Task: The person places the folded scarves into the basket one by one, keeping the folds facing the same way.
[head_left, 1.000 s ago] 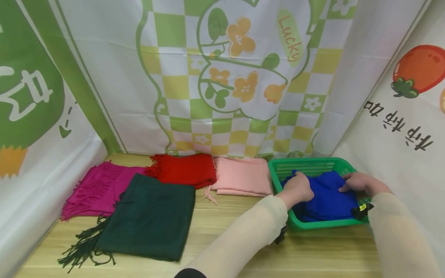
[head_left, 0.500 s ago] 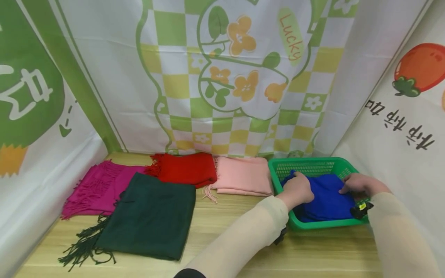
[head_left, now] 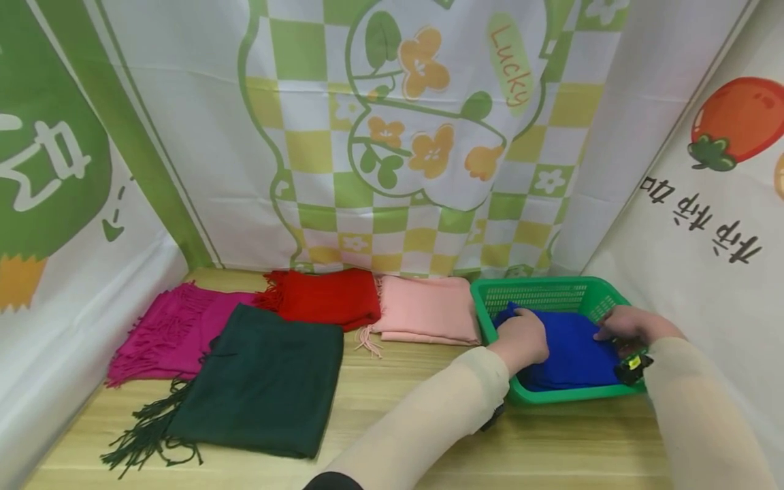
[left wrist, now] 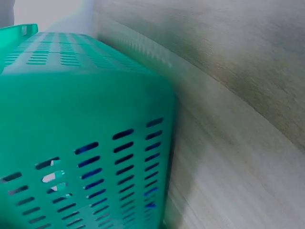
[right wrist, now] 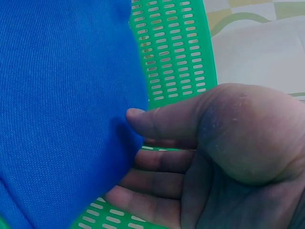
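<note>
A folded blue scarf (head_left: pixel 569 347) lies inside the green plastic basket (head_left: pixel 578 393) at the right. My left hand (head_left: pixel 522 337) holds the scarf at its left side, its fingers partly hidden inside the basket. In the left wrist view the basket's slotted wall (left wrist: pixel 86 109) fills much of the frame and the hand is out of sight. At the scarf's opposite edge is my right hand (head_left: pixel 631 323). The right wrist view shows that hand (right wrist: pixel 214 148) pinching the blue fabric (right wrist: pixel 62 109), thumb on top and the other fingers underneath.
Left of the basket lie a folded pink scarf (head_left: pixel 429 309), a red one (head_left: pixel 331 298) and a magenta one (head_left: pixel 184 327). A dark green fringed scarf (head_left: pixel 263 384) overlaps the magenta one. Printed curtains (head_left: pixel 392 224) enclose the wooden table (head_left: pixel 398 408) at the back and sides.
The blue scarf has sunk slightly lower and lies flatter in the basket. Both hands have shifted only a little, keeping to its two sides.
</note>
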`<control>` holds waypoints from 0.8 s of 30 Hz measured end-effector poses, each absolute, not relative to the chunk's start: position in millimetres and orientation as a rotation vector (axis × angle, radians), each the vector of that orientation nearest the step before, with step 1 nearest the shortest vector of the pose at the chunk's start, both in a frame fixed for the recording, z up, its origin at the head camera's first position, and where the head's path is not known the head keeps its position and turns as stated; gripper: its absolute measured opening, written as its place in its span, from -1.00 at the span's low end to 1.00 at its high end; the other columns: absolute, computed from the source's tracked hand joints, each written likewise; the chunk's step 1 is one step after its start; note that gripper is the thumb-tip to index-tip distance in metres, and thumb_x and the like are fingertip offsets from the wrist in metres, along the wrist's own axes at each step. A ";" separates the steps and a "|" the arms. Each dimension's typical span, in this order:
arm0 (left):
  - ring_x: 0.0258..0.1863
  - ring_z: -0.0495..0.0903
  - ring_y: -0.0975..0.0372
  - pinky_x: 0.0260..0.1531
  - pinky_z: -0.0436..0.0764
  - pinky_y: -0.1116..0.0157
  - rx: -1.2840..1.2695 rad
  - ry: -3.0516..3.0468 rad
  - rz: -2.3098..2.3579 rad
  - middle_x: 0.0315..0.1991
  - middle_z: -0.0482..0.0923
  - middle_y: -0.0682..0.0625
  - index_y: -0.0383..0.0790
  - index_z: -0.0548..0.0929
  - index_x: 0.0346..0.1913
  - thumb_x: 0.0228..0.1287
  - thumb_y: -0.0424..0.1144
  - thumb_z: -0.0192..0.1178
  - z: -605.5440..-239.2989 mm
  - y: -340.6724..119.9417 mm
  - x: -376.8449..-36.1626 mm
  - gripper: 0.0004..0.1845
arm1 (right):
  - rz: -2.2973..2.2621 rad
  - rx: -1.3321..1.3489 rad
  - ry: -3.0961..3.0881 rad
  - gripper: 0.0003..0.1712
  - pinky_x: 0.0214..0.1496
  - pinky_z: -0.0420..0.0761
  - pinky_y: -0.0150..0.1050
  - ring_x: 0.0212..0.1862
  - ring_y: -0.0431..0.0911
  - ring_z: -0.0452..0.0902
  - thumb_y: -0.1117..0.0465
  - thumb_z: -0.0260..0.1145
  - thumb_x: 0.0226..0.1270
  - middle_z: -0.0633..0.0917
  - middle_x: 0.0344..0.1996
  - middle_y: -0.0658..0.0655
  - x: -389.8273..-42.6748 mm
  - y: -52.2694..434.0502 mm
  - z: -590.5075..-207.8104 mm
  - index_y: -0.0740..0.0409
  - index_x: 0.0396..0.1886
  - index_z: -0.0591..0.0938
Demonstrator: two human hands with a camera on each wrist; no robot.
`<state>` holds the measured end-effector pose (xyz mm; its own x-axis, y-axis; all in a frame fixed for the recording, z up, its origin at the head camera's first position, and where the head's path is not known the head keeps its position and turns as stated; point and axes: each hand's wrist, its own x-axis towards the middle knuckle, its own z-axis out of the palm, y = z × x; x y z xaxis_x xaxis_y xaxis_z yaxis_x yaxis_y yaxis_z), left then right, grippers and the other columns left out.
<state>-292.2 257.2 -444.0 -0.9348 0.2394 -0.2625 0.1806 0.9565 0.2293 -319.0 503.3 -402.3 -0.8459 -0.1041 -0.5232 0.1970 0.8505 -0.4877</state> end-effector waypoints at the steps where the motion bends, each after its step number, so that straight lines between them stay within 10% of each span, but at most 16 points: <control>1: -0.42 0.77 0.22 -0.38 0.71 0.27 0.341 2.819 0.250 -0.22 0.84 0.08 -0.05 0.16 0.81 0.58 0.21 0.25 -443.5 256.5 -291.3 -0.08 | -0.740 0.071 2.472 -0.45 0.02 0.84 0.06 0.10 0.34 0.70 0.29 0.30 0.66 0.62 0.14 0.64 -318.8 502.9 -402.7 0.80 0.24 0.42; 6: -0.15 0.75 0.30 -0.11 0.73 0.22 0.428 2.865 0.096 0.10 0.78 0.26 0.11 0.75 0.33 0.55 0.22 0.27 -437.7 254.2 -287.0 -0.53 | -0.775 0.096 2.467 -0.82 0.00 0.83 0.05 -0.05 0.10 0.66 0.25 0.29 0.68 0.65 -0.11 0.22 -317.8 501.5 -403.6 0.31 -0.15 0.59; 11: -0.32 0.63 0.30 -0.14 0.65 0.24 0.419 2.900 0.006 -0.20 0.76 0.24 0.17 0.81 -0.29 0.52 0.20 0.32 -432.7 250.5 -284.1 -0.72 | -0.754 0.076 2.476 -0.60 0.05 0.83 0.13 0.09 0.31 0.73 0.22 0.28 0.70 0.66 0.13 0.57 -316.6 500.0 -401.4 0.59 0.13 0.61; 19: -0.22 0.66 0.32 -0.27 0.66 0.27 0.447 2.935 -0.038 -0.05 0.77 0.26 0.27 0.85 -0.06 0.51 0.22 0.32 -425.4 238.2 -278.9 -0.78 | -0.651 0.035 2.502 -0.36 0.09 0.81 0.22 0.20 0.53 0.66 0.21 0.25 0.71 0.56 0.24 0.75 -319.6 492.3 -393.8 0.79 0.35 0.40; 24: 0.05 0.67 0.26 -0.01 0.65 0.25 0.516 2.963 -0.055 0.17 0.74 0.24 0.31 0.83 0.13 0.53 0.22 0.28 -427.3 231.8 -277.9 -0.71 | -0.571 -0.050 2.550 -0.29 0.10 0.80 0.26 0.21 0.57 0.65 0.19 0.27 0.70 0.55 0.26 0.77 -319.5 481.8 -385.1 0.82 0.40 0.35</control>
<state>-277.9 231.8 -427.3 -0.9326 0.3337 -0.1372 0.3386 0.9408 -0.0133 -319.5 481.8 -385.1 -0.8630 -0.1447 -0.4841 0.0755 0.9104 -0.4067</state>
